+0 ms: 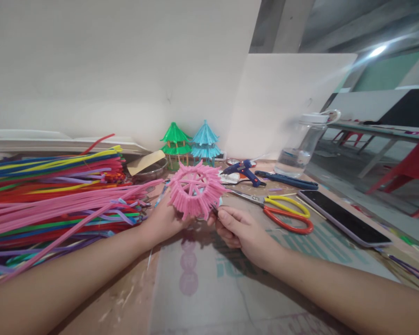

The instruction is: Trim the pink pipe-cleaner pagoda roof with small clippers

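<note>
A pink pipe-cleaner ring [177, 191], fringed with short fuzzy lengths around its rim and crossed by spokes, is held up above the table. My left hand [165, 217] grips it from below on the left, its fingers mostly hidden behind the ring. At the ring's lower right edge, my right hand [242, 229] is closed in a pinch. Something small and dark shows at its fingertips, too blurred to name. Beyond the ring stand a green pipe-cleaner pavilion [175, 135] and a light blue pavilion [205, 136], both with two-tiered roofs.
Bundles of coloured pipe cleaners [56, 200] cover the left side. On the right lie scissors [286, 214], a blue glue gun [242, 170], a dark blue long-handled tool [286, 180] and a phone [342, 218]. A water bottle [295, 149] stands behind them. A metal bowl [150, 172] sits back left.
</note>
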`<move>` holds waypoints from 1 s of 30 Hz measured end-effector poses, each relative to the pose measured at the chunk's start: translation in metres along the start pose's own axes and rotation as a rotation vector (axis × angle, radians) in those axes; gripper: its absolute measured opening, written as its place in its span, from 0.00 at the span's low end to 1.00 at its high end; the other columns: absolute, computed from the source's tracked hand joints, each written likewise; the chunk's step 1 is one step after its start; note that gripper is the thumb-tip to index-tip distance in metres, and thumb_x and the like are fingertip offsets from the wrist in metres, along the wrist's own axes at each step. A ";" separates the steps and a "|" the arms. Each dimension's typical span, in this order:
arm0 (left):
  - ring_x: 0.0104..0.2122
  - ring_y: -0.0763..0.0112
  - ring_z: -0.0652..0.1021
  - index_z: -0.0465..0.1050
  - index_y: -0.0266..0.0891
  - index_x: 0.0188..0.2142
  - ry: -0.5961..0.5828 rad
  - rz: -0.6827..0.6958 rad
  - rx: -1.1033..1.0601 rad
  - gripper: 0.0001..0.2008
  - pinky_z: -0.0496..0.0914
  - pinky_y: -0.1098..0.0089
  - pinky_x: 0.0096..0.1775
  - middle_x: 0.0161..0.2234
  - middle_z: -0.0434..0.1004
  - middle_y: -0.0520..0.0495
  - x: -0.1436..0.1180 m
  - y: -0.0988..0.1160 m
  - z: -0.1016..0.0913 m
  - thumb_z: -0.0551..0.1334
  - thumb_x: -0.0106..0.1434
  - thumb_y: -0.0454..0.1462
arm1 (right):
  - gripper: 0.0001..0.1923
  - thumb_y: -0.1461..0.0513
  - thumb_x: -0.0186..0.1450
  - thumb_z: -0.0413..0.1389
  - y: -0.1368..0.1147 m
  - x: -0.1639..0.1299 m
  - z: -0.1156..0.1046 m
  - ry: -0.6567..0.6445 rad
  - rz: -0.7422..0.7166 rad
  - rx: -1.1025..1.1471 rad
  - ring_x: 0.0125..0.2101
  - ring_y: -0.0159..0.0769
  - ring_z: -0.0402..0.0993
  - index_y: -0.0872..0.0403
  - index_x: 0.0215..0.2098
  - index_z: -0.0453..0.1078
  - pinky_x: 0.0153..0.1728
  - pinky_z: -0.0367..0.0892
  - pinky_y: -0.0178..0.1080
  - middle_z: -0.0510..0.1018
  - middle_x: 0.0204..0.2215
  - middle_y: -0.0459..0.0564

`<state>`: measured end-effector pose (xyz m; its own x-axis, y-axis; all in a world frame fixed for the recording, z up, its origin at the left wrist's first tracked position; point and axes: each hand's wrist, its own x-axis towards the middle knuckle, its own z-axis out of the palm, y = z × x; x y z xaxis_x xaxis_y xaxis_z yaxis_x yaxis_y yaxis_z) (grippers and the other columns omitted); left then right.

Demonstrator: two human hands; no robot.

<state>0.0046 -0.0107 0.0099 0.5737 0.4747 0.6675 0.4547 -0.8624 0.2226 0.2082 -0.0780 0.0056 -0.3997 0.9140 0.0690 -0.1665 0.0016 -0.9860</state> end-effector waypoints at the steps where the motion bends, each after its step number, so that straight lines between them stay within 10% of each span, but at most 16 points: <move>1: 0.57 0.50 0.74 0.75 0.42 0.42 -0.011 -0.008 -0.001 0.11 0.68 0.50 0.59 0.45 0.80 0.40 0.000 0.000 0.000 0.58 0.65 0.43 | 0.30 0.37 0.56 0.60 0.000 0.000 0.000 0.000 -0.001 -0.003 0.17 0.24 0.41 0.54 0.32 0.66 0.17 0.36 0.32 0.52 0.16 0.34; 30: 0.43 0.54 0.79 0.75 0.41 0.40 0.001 -0.082 0.000 0.13 0.73 0.53 0.53 0.40 0.82 0.42 -0.001 -0.001 0.001 0.58 0.66 0.46 | 0.31 0.36 0.57 0.60 0.001 -0.001 0.000 -0.002 0.004 -0.009 0.17 0.25 0.42 0.55 0.33 0.67 0.18 0.37 0.33 0.52 0.16 0.35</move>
<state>0.0042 -0.0098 0.0087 0.5339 0.5433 0.6479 0.4997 -0.8209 0.2765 0.2088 -0.0786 0.0046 -0.4019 0.9133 0.0657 -0.1565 0.0022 -0.9877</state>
